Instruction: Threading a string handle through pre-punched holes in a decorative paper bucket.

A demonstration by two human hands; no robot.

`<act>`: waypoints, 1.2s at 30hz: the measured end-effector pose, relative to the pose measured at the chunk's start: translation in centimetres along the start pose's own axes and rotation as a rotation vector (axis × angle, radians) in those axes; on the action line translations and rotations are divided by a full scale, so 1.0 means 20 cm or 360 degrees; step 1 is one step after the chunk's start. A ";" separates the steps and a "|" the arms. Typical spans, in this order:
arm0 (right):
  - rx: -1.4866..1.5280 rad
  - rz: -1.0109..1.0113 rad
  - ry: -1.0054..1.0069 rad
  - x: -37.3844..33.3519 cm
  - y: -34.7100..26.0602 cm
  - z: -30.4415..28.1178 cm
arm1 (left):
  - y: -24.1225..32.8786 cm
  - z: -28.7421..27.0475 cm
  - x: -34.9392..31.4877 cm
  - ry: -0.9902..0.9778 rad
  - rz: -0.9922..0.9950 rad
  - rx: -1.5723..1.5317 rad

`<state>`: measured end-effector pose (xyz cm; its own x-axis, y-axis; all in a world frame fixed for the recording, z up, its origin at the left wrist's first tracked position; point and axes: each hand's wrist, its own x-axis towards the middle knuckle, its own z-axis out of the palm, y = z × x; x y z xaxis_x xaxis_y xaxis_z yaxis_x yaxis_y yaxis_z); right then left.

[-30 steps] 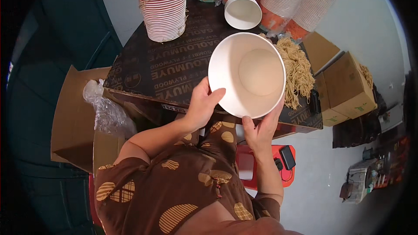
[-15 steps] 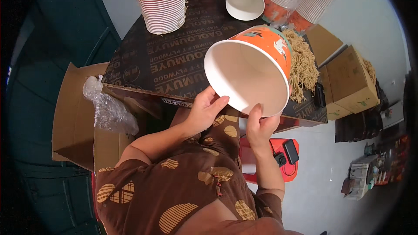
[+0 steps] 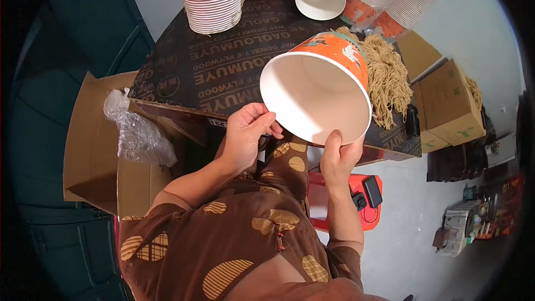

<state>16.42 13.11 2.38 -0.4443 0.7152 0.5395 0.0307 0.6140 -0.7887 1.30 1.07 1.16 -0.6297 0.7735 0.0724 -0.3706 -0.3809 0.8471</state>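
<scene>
A tall stack of tubs (image 3: 214, 3) stands nested on the table (image 3: 173, 67), while the separate orange bucket (image 3: 315, 95) tilts over its near edge, right hand (image 3: 340, 161) fingers clamped on the rim, left hand (image 3: 247, 132) grip unclear.

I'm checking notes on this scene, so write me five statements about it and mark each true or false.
1. The right hand holds the rim of an orange bucket. True.
2. The bucket's opening faces away from the person. False: it faces toward the person.
3. A tall stack of white-rimmed buckets stands on the dark table. True.
4. The pile of tan strings lies to the left of the held bucket. False: it lies to the right.
5. A black, flat device rests on the red stool. True.
</scene>
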 end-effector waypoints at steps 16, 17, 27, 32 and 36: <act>0.0242 0.0035 -0.0010 -0.05 0.02 0.05 | -0.01 -0.01 0.00 0.0087 0.0032 -0.0083; 0.0243 0.0035 -0.0010 -0.05 0.03 0.05 | -0.01 0.00 0.00 0.0089 0.0032 -0.0072; 0.0317 0.0170 -0.0123 -0.06 0.07 0.04 | -0.03 0.00 0.01 0.0106 0.0029 0.0090; 0.0392 0.0223 -0.0069 -0.07 0.06 0.05 | -0.03 0.02 0.01 0.0239 0.0102 0.0283; 0.0287 0.0192 -0.0113 -0.08 0.10 0.05 | -0.02 0.02 0.01 0.0244 0.0071 0.0293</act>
<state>16.29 12.91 -0.32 -0.5094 0.7506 0.4209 -0.0703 0.4512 -0.8896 1.56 1.64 0.99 -0.7441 0.6667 0.0433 -0.2181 -0.3037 0.9275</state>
